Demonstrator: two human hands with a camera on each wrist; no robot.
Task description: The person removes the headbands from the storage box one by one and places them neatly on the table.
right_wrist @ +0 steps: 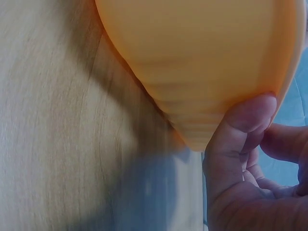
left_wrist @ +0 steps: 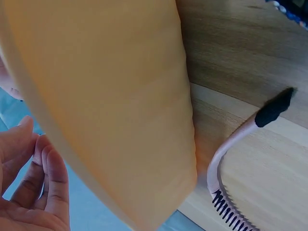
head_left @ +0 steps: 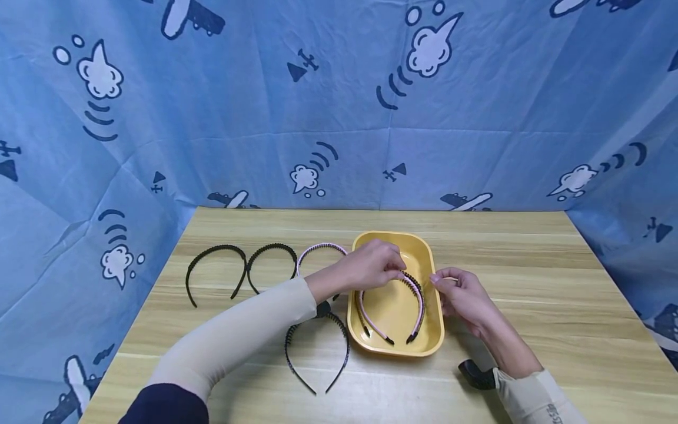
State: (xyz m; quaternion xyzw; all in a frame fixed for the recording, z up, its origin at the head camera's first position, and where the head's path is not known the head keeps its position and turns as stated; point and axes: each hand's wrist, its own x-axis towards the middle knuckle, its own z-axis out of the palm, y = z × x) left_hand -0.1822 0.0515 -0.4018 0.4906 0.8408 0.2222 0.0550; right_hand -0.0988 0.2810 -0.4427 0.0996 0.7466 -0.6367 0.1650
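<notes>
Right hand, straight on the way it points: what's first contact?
The yellow tray, at its right side. The right hand's thumb looks to be on it, so probably no gap, though depth is hard to judge.

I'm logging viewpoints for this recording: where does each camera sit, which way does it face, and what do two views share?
Head: on the head, facing forward and down at the yellow tray, headbands and table; left hand, right hand and forearms show.
Left wrist: on that wrist, facing the tray's outer wall, a pink headband beside it; left fingers show.
Right wrist: on that wrist, facing the tray's outer wall; right thumb and fingers show.
Both wrist views share the tray's outside and table.
</notes>
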